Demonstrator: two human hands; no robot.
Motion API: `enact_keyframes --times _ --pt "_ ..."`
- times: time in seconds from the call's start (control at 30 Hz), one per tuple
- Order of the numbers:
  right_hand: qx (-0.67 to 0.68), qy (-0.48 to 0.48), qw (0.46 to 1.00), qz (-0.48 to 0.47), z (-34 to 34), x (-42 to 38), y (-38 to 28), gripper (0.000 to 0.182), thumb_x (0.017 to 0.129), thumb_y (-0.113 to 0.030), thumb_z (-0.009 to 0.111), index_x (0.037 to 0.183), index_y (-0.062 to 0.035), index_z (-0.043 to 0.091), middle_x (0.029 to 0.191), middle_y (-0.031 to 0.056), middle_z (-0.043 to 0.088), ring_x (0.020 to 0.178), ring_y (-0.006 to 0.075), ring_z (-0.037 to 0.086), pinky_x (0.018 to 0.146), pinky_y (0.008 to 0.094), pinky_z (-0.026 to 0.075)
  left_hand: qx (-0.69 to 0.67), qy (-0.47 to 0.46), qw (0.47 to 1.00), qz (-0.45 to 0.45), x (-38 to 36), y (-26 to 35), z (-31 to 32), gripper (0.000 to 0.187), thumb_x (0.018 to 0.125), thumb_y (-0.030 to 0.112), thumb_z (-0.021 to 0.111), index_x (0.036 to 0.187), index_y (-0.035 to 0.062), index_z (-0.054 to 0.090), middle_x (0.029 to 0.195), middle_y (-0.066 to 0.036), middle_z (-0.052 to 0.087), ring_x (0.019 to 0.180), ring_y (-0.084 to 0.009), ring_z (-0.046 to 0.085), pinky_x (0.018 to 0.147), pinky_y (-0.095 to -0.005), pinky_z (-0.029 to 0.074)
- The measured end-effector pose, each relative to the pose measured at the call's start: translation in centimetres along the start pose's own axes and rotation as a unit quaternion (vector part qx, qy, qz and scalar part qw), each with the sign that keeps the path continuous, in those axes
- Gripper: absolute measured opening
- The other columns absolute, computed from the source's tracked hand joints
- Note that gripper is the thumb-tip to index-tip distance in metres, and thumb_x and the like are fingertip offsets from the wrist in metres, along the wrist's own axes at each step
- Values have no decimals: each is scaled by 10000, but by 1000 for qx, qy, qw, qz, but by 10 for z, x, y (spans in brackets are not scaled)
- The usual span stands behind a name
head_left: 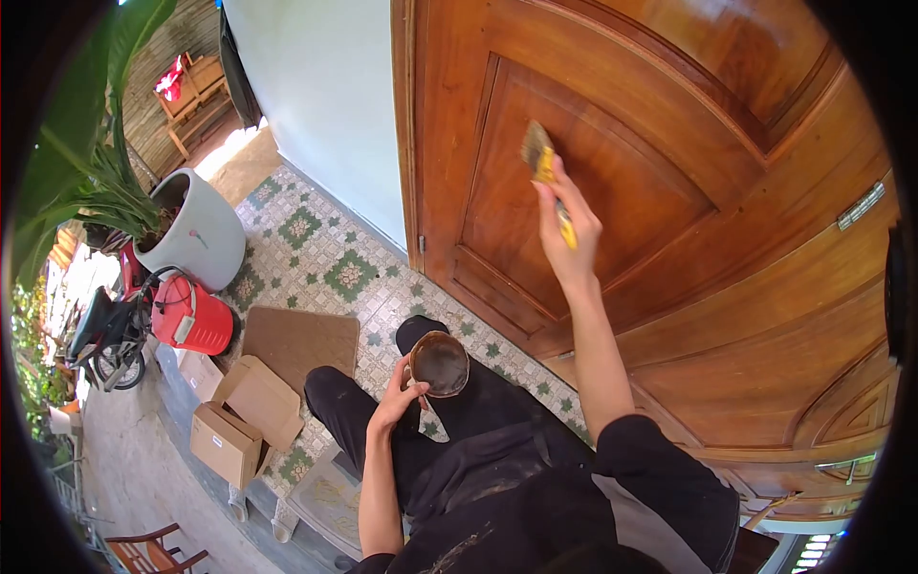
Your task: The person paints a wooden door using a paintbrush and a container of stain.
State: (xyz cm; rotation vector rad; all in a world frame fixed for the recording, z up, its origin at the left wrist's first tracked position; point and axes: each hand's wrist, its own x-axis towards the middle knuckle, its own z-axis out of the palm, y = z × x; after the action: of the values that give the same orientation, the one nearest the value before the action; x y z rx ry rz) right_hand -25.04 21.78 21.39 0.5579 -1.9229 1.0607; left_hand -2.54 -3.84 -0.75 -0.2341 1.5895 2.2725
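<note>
My right hand (571, 225) grips the yellow handle of a paintbrush (538, 153), its bristles at the lower panel of a brown wooden door (593, 163). The door surface has a glossy sheen around the panel. Down by my knees, my left hand (397, 399) is closed on a cup (442, 364) by its side, fingers wrapped at the handle area. Inside the cup a dull brownish-grey content shows, and brown stains mark its rim.
Patterned tiles (349, 273) cover the floor. To the left stand an open cardboard box (227, 443), a flat brown mat (301, 344), a red cooler jug (196, 320) and a large white plant pot (206, 230). A wooden chair (153, 550) is at the lower left; a white wall (320, 105) adjoins the door frame.
</note>
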Motion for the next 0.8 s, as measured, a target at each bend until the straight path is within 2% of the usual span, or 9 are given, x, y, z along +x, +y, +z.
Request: enact_keyframes --times 0.03,0.1,0.17,0.3,0.43,0.5,0.53,0.6,0.8 --pt "-3 5 1000 29 -20 -9 -7 125 949 -50 678 988 67 697 1281 238 656 1145 311 685 919 344 548 0 1 1000 7 0 -1 0 822 865 130 719 1544 59 261 1166 -141 581 706 -180 609 691 -329 544" --pt "-83 11 996 10 -62 -28 -17 100 949 -7 662 1008 65 698 1288 236 656 1126 302 695 929 350 545 -1 -2 1000 12 1 -4 0 837 857 132 731 1546 60 259 1154 -140 583 683 -180 609 694 -331 544" --pt "-74 36 996 15 -96 -55 -10 107 959 16 636 1039 71 679 1314 227 643 1080 315 709 877 351 582 0 -8 1000 16 2 -6 -3 863 848 136 745 1549 56 248 1127 -133 587 675 -182 615 728 -330 539" --pt "-116 65 991 20 -126 -84 -10 73 978 7 607 960 65 647 1307 242 642 998 293 737 816 338 606 5 -16 1000 6 3 -14 -10 919 841 159 769 1562 43 210 1108 -123 588 662 -185 623 799 -336 521" --pt "-151 80 985 -2 -106 -82 -6 77 973 -12 620 945 55 646 1268 244 662 981 299 741 808 345 606 5 -15 1000 0 3 -10 -9 910 842 176 781 1558 39 236 1151 -126 588 728 -181 627 750 -325 530" --pt "-156 63 985 -32 -87 -68 -4 70 949 -18 653 956 42 687 1229 249 679 1001 322 734 828 355 595 14 -25 1000 2 2 -2 -3 878 846 167 784 1551 35 278 1235 -132 572 818 -171 616 686 -312 536" --pt "-120 54 991 -14 -73 -62 0 75 935 -23 670 962 36 706 1216 253 683 1018 345 725 848 370 584 13 -23 1000 3 2 0 -2 878 846 167 784 1551 35 278 1235 -132 572 818 -171 616 686 -312 536" --pt "-104 7 994 -44 -44 -45 5 88 927 -28 680 969 48 697 1214 263 679 1031 364 718 862 384 577 8 -15 1000 -3 0 3 2 857 842 153 788 1546 32 315 1310 -135 544 880 -161 598 637 -300 536" --pt "-12 -63 997 -46 38 -23 23 114 926 -62 687 963 46 682 1244 280 653 1084 375 695 882 396 568 5 -36 999 0 1 2 -3 881 828 174 810 1550 20 329 1333 -122 513 877 -157 604 633 -294 537"
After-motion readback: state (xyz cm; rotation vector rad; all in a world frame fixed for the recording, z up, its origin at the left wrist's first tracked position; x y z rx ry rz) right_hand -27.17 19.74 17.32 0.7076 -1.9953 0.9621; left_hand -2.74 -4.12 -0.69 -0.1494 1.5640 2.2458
